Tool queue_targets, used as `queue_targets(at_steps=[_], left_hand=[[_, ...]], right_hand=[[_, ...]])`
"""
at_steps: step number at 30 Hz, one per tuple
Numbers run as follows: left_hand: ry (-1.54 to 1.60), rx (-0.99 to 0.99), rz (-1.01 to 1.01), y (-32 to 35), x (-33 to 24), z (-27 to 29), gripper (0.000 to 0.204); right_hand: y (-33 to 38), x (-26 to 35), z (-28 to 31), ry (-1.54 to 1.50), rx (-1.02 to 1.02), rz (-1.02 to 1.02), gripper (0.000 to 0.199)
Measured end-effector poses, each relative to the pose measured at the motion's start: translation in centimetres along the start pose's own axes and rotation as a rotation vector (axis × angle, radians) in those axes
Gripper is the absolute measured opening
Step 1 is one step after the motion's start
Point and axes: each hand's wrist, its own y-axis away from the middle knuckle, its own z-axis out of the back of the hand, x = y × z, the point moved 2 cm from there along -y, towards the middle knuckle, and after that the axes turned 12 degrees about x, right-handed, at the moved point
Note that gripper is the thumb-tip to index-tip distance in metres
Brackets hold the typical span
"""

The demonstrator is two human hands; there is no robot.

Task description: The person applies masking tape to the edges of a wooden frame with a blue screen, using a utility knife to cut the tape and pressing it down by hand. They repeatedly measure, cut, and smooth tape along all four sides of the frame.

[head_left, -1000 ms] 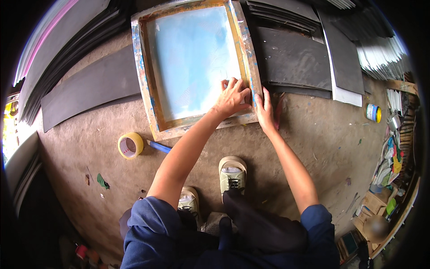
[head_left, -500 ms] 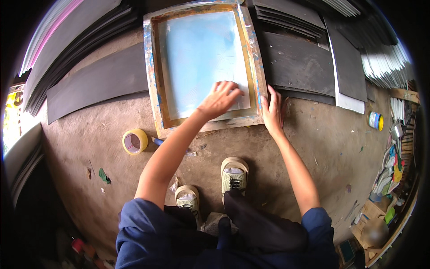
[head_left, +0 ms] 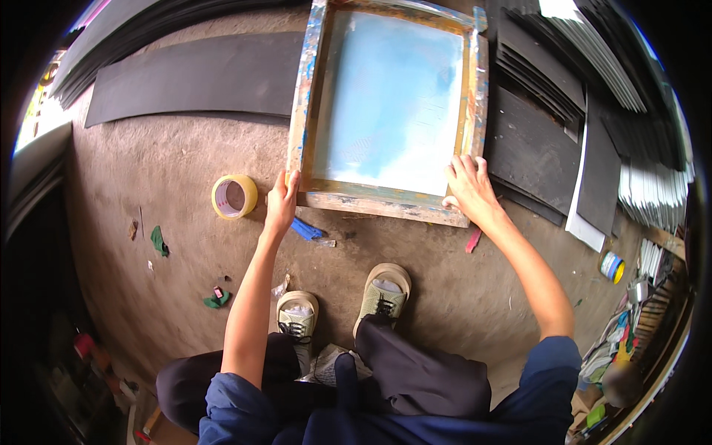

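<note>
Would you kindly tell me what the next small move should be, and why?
I would perhaps firm up both grips before shifting the frame: the left hand is at its lower left corner, the right hand at its lower right, and no hand shows at the far end.

Hands (head_left: 280,202) now well apart, at opposite near corners of the frame (head_left: 382,208)
</note>
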Motion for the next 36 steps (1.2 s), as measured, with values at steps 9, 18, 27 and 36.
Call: queue_targets(at_steps=[9,18,27,36], left_hand=[[-0.062,-0.268,-0.064,-3.5,-2.4,1.6,0.04],[-0.036,-0.237,-0.038,-4.3,-3.0,2.0,0.035],[-0.039,-0.221,-0.046,-4.3,-2.9,2.1,0.036],[-0.017,-0.202,-0.007,-4.5,-2.4,2.2,0.034]], right_hand=[[-1.3,0.6,1.1,-0.143,-0.103,0.059,0.056],[-2.8,0.9,1.2,-0.255,-0.057,0.08,0.055],[-3.5,0.9,0.8,-0.266,-0.08,0.11,0.054],[-6.1,2.3,1.5,-0.343,-0.104,0.12,0.058]])
